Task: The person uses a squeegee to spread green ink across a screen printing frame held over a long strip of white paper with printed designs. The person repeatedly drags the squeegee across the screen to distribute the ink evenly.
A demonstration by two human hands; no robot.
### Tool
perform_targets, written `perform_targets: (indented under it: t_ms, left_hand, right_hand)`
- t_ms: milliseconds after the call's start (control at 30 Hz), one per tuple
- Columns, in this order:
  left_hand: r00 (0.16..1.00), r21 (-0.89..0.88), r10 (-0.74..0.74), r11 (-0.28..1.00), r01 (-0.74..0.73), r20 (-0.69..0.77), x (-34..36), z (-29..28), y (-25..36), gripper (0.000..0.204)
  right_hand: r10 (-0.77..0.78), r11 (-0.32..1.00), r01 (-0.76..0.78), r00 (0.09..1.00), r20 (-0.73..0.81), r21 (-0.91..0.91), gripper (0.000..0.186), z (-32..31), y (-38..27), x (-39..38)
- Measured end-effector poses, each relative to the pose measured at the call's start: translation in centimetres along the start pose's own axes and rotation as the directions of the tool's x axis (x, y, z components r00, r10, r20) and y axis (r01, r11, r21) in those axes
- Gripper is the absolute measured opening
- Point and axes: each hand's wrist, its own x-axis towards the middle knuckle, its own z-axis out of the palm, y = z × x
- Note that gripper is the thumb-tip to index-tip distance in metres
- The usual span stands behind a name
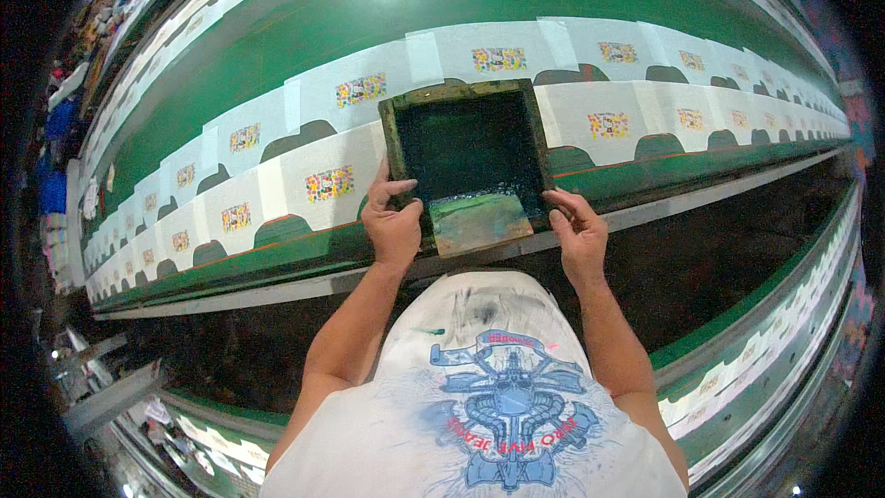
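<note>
A square printing screen frame (466, 97) with dark green mesh lies flat on a long green table (387, 0), over a row of white fabric pieces. My left hand (391, 218) grips the frame's near left corner. My right hand (576, 229) holds its near right corner. A smear of yellowish-green ink (479, 219) sits along the frame's near edge between my hands. White fabric pieces (318, 180) carry small colourful printed patches (330, 183).
Two rows of white pieces run the table's whole length, left (184, 235) and right (728, 120). A pale rail (701, 194) edges the table front. A second table (765, 341) stands behind me at lower right. Clutter (64, 83) sits at far left.
</note>
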Motion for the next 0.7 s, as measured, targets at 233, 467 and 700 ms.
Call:
perform_targets:
  t_ms: [233,467,700]
  left_hand:
    - [0.992,-0.033,-0.122,0.992,0.121,-0.035,-0.9,1.9,0.4,0.028]
    - [0.993,-0.106,-0.12,0.987,0.118,-0.015,-0.8,1.9,-0.2,0.025]
    - [0.987,-0.133,-0.162,0.978,0.16,-0.003,-0.9,2.1,-0.2,0.024]
  right_hand:
    - [-0.102,0.993,0.106,0.992,0.071,-0.047,0.031,-3.3,-0.1,1.2]
    - [-0.415,0.855,0.461,0.883,0.221,-0.236,0.031,-2.5,-3.0,2.0]
    - [-0.472,0.597,0.753,0.608,0.638,-0.277,0.042,-0.5,-5.3,2.3]
